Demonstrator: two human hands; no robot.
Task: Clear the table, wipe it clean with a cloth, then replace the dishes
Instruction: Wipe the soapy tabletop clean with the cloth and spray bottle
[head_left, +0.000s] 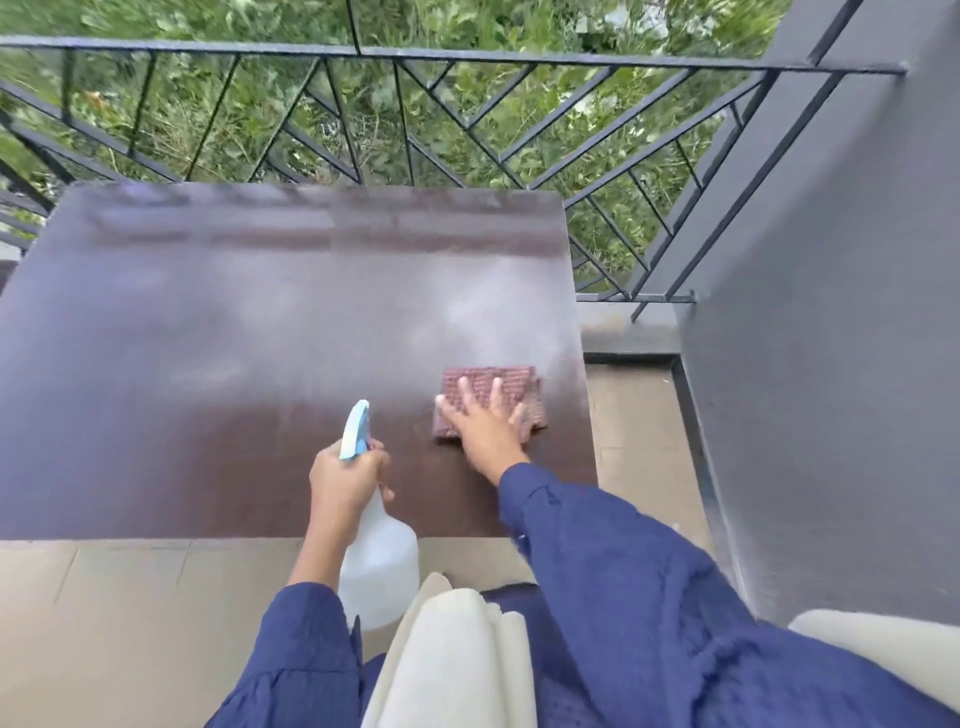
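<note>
A dark brown table (208, 338) fills the middle of the view, with no dishes on it. Near its right front corner lies a folded reddish-brown cloth (519, 379). My right hand (483, 421) rests flat on the cloth with fingers spread, pressing it to the tabletop. My left hand (345, 475) grips the neck of a clear spray bottle (379, 566) with a light blue nozzle (356, 428); the nozzle points out over the table. The bottle's body hangs in front of the table's near edge.
A black metal railing (415, 104) runs behind the table, with green plants beyond it. A grey wall (831, 364) stands to the right. Beige floor tiles (130, 623) lie in front. A cream cushion (883, 654) shows at the lower right.
</note>
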